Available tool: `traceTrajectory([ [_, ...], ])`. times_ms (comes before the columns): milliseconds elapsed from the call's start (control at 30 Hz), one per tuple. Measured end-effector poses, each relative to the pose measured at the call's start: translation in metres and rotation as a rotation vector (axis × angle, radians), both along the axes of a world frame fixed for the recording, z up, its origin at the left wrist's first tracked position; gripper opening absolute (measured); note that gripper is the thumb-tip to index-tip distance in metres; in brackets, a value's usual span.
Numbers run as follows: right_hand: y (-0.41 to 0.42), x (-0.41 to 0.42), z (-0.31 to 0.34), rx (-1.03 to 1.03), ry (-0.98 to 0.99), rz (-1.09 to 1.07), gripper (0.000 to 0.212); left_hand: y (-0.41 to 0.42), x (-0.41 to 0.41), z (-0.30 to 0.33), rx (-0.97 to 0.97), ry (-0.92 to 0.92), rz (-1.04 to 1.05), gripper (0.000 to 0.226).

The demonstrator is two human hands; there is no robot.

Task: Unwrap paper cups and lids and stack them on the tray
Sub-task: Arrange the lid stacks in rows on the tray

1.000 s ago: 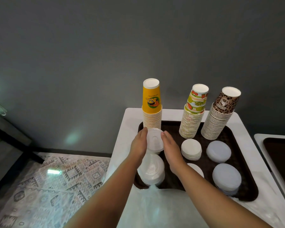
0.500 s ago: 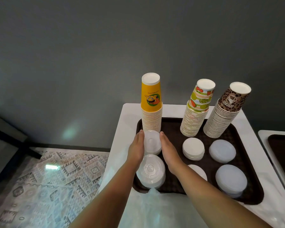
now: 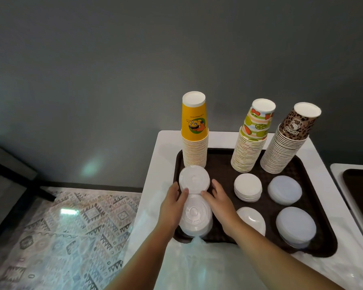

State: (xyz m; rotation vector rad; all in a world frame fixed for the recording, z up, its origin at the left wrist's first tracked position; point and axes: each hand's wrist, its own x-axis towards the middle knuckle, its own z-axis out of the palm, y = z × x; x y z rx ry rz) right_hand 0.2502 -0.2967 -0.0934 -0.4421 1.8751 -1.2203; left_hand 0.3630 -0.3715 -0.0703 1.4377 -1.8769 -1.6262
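I see the left hand (image 3: 173,203) and right hand (image 3: 219,198) flanking a stack of white lids (image 3: 194,180) on the brown tray (image 3: 314,206); each grip is loosely spread, thumbs touching the stack's near edge, nothing pinched. The stack sits just before the yellow cup stack (image 3: 195,139), another lid stack (image 3: 196,218) between my wrists. Tray is on the white tabletop (image 3: 155,164).

Both hands have drawn back toward the person. A second ago the left hand (image 3: 174,203) and right hand (image 3: 219,200) cupped the far stack of lids (image 3: 194,179) from either side; now only their fingertips are near its front edge, and they flank the nearer stack of lids (image 3: 196,218).
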Motion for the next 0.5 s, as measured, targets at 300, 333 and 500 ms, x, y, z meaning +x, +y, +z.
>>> traceTrajectory([
  [300, 0.014, 0.011, -0.011, 0.011, 0.064, 0.041, 0.052, 0.017, -0.003, -0.017, 0.003, -0.065, 0.056, 0.050],
  [333, 0.015, 0.012, -0.012, 0.004, 0.058, 0.039, 0.050, 0.019, -0.004, -0.018, -0.001, -0.068, 0.061, 0.050],
  [500, 0.017, 0.018, -0.015, -0.020, 0.040, 0.010, 0.045, 0.025, -0.003, -0.019, -0.057, -0.065, 0.047, 0.043],
])
